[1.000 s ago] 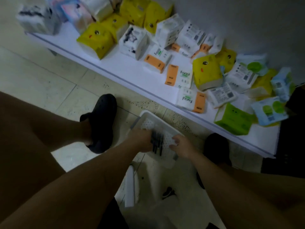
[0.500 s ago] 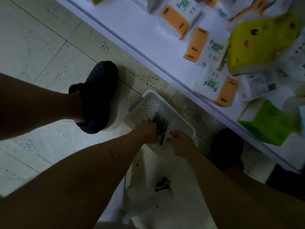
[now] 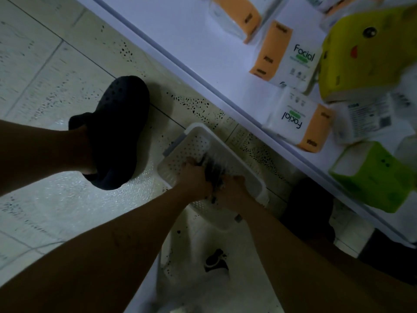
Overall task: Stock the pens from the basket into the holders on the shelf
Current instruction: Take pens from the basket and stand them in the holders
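A white perforated basket (image 3: 198,143) sits on the tiled floor just in front of the low white shelf (image 3: 203,53). Inside it lies a bunch of dark pens (image 3: 213,169). My left hand (image 3: 194,177) grips the bunch from the left. My right hand (image 3: 232,188) closes on the pens' near end from the right. Both hands are down inside the basket, and the pens show only between them. No pen holder is in view.
Packs of facial tissue (image 3: 293,57), a yellow pack (image 3: 365,55) and a green pack (image 3: 372,177) lie on the shelf. My left foot in a black clog (image 3: 117,132) stands left of the basket, my right foot (image 3: 309,204) beside it. White bags or sheets (image 3: 203,256) lie below.
The camera has leaned down and closer to the basket. Both hands have drawn together around the pen bunch, the right one now closing on its near end.
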Motion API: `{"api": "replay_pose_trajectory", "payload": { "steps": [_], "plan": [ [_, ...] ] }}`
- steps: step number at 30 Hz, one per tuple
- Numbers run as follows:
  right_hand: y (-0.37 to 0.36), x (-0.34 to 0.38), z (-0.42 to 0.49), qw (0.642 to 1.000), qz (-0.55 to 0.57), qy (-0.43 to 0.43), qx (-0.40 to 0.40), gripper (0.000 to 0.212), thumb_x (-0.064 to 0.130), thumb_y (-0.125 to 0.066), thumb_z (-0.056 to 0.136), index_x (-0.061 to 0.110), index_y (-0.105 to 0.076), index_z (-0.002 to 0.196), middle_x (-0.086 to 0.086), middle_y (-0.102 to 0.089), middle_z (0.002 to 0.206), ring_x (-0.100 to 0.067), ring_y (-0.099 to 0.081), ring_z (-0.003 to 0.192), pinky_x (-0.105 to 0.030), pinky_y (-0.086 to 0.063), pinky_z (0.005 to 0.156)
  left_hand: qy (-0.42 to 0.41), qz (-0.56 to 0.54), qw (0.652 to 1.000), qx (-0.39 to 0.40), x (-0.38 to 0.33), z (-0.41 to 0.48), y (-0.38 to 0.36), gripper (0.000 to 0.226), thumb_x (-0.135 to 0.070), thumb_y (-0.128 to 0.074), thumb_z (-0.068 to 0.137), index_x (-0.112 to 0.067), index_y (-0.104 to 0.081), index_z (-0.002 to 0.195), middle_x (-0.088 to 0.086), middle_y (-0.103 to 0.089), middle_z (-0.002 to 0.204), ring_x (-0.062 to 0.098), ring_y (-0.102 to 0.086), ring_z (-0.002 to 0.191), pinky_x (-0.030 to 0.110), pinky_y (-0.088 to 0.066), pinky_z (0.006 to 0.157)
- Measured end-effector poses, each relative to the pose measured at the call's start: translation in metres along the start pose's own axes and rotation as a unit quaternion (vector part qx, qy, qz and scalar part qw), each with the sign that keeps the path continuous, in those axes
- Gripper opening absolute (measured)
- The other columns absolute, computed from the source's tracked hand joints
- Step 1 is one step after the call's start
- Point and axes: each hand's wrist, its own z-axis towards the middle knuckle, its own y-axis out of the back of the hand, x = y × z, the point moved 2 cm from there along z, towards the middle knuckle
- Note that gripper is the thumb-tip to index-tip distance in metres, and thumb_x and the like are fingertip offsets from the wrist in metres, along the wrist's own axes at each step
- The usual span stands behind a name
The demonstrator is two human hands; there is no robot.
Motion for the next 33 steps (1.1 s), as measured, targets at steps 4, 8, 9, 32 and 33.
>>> {"api": "replay_pose_trajectory", "payload": {
  "steps": [4, 8, 9, 32, 33],
  "plan": [
    [-0.008, 0.003, 0.005, 0.999, -0.022, 0.000, 0.028, 0.065, 0.027, -0.061, 0.092, 0.008, -0.033, 0.146, -0.018, -0.017, 0.155, -0.038, -0.021, 0.141, -0.046, -0.022, 0.115, 0.012, -0.108, 0.991, -0.079, 0.017, 0.000, 0.010, 0.022, -0.013, -0.062, 0.090, -0.003, -0.067, 0.109, 0.002, -0.052, 0.099, 0.025, -0.055, 0.097, 0.022, -0.041, 0.084],
    [-0.019, 0.001, 0.011, 0.999, -0.035, -0.019, 0.030, 0.069, 0.032, -0.058, 0.092, 0.011, -0.025, 0.150, -0.014, -0.010, 0.158, -0.035, -0.014, 0.145, -0.046, -0.018, 0.118, 0.039, -0.204, 0.977, -0.055, 0.023, 0.000, 0.020, 0.015, -0.014, -0.071, 0.086, -0.008, -0.073, 0.099, 0.005, -0.067, 0.097, 0.012, -0.058, 0.075, 0.028, -0.054, 0.075],
    [-0.022, 0.002, 0.011, 0.998, -0.045, -0.014, 0.040, 0.070, 0.034, -0.054, 0.094, 0.015, -0.019, 0.152, -0.013, -0.007, 0.159, -0.034, -0.011, 0.146, -0.047, -0.014, 0.119, 0.047, -0.234, 0.970, -0.047, 0.024, -0.001, 0.022, 0.008, -0.010, -0.070, 0.086, -0.008, -0.072, 0.094, 0.008, -0.069, 0.096, 0.013, -0.061, 0.072, 0.031, -0.057, 0.072],
    [0.022, 0.013, -0.067, 0.960, 0.191, 0.029, -0.203, 0.032, 0.004, -0.065, 0.082, 0.017, -0.047, 0.104, -0.003, -0.059, 0.096, -0.027, -0.062, 0.091, -0.049, -0.057, 0.076, -0.014, -0.181, 0.983, -0.026, -0.017, -0.047, 0.059, 0.021, -0.017, -0.047, 0.098, -0.007, -0.057, 0.113, 0.015, -0.062, 0.106, 0.025, -0.058, 0.090, 0.037, -0.052, 0.082],
    [0.023, 0.014, -0.075, 0.954, 0.204, 0.048, -0.213, 0.037, 0.004, -0.065, 0.082, 0.019, -0.046, 0.111, -0.003, -0.060, 0.099, -0.027, -0.063, 0.091, -0.050, -0.057, 0.076, -0.028, -0.179, 0.983, -0.036, -0.022, -0.052, 0.063, 0.023, -0.016, -0.048, 0.098, -0.008, -0.057, 0.117, 0.015, -0.063, 0.108, 0.026, -0.059, 0.095, 0.039, -0.052, 0.086]
  ]
}}
